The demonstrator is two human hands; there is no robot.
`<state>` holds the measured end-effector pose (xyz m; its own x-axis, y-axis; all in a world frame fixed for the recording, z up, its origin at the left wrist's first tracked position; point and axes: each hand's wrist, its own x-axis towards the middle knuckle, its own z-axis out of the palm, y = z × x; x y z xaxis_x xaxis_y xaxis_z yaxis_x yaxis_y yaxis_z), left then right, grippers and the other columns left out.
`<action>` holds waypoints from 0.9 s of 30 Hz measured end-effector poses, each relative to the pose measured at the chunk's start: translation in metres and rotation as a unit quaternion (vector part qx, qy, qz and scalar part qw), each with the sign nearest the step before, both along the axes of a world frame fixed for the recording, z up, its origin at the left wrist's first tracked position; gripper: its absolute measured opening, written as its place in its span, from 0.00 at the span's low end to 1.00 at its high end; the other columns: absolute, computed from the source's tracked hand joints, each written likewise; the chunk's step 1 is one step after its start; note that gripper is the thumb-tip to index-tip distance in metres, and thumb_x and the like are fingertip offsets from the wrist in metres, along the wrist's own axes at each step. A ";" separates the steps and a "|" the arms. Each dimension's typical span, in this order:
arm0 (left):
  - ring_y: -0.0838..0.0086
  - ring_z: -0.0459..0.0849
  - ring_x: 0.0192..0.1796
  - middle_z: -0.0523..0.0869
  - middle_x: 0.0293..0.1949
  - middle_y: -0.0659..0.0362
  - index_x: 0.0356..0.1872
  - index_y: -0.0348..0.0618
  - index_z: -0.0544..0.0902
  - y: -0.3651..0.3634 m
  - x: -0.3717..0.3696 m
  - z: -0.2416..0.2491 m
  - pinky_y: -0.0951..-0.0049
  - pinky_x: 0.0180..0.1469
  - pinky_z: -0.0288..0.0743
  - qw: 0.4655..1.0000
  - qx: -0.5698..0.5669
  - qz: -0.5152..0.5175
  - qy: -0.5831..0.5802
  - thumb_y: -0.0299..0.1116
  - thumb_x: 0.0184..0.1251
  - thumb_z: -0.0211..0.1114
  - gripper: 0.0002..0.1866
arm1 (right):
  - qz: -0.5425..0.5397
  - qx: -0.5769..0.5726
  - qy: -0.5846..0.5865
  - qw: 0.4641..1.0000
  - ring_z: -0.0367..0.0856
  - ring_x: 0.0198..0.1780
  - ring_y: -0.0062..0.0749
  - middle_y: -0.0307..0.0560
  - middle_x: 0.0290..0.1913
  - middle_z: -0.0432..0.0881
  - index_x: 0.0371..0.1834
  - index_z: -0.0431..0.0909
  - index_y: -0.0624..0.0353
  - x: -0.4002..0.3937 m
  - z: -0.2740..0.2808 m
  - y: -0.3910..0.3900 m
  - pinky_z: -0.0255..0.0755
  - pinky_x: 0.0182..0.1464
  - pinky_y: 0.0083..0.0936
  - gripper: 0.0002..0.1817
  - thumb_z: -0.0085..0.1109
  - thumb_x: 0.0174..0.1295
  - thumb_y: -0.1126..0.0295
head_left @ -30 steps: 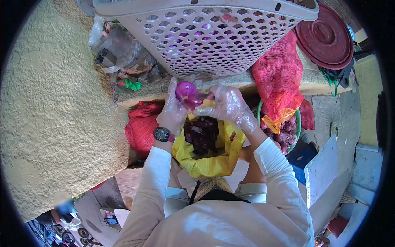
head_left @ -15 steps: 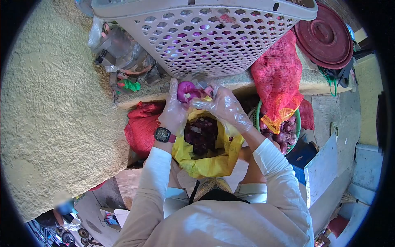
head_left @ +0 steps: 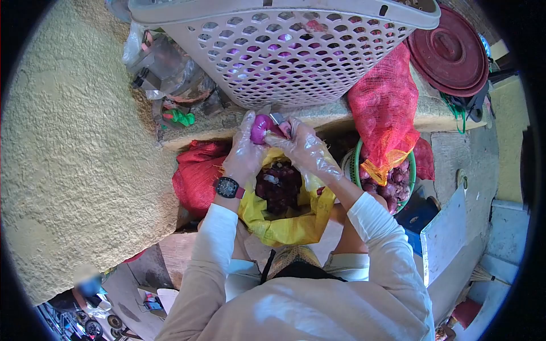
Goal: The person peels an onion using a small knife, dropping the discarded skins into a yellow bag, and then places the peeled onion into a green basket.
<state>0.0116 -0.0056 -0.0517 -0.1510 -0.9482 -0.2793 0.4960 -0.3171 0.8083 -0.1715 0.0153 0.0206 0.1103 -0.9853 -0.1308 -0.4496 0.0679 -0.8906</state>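
A peeled purple onion [head_left: 261,128] is held in my left hand [head_left: 244,152], which wears a clear plastic glove and has a black watch at the wrist. My gloved right hand [head_left: 302,146] grips a small knife [head_left: 277,119] by its handle, close against the onion; the blade shows only in part. Both hands are over the back rim of an open yellow sack [head_left: 284,227]. Dark onion skins [head_left: 277,187] lie inside that sack.
A grey perforated basket [head_left: 296,57] of purple onions stands ahead on a ledge. On the right, a red mesh sack [head_left: 382,96] leans over a green basket [head_left: 414,170] of onions. A red sack [head_left: 199,179] sits left. A person [head_left: 71,301] is at lower left.
The onion has turned and shifted slightly to the right in my left hand. My right hand has tilted, and the knife's metal shows more clearly. A scrap of skin now shows on the sack's right side.
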 end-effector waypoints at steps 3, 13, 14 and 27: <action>0.65 0.85 0.57 0.86 0.55 0.52 0.62 0.40 0.79 0.004 -0.010 0.039 0.63 0.66 0.80 0.985 0.116 0.014 0.130 0.50 0.81 0.63 0.24 | -0.001 0.038 -0.149 0.988 0.70 0.31 0.18 0.36 0.31 0.79 0.42 0.80 0.58 0.004 -0.032 -0.002 0.69 0.34 0.21 0.15 0.75 0.68 0.61; 0.67 0.87 0.42 0.87 0.43 0.57 0.53 0.43 0.81 -0.005 -0.007 0.030 0.64 0.45 0.85 0.996 0.051 0.066 0.005 0.45 0.76 0.69 0.18 | -0.040 0.245 -0.290 0.924 0.73 0.31 0.18 0.31 0.32 0.77 0.48 0.81 0.56 0.014 0.034 0.018 0.71 0.34 0.21 0.14 0.69 0.73 0.58; 0.66 0.87 0.42 0.87 0.43 0.57 0.53 0.44 0.81 -0.007 -0.004 0.031 0.63 0.44 0.85 0.991 0.076 0.106 0.018 0.45 0.75 0.70 0.17 | -0.032 0.238 -0.321 0.916 0.73 0.30 0.19 0.31 0.31 0.77 0.48 0.81 0.55 0.013 0.033 0.019 0.71 0.32 0.21 0.13 0.69 0.73 0.58; 0.59 0.88 0.44 0.88 0.47 0.52 0.59 0.45 0.80 -0.008 0.016 0.038 0.56 0.43 0.87 0.981 0.184 0.037 0.054 0.55 0.73 0.69 0.27 | 0.283 0.149 0.084 0.944 0.74 0.27 0.27 0.40 0.22 0.75 0.33 0.84 0.55 -0.028 -0.003 0.004 0.71 0.36 0.32 0.28 0.80 0.54 0.40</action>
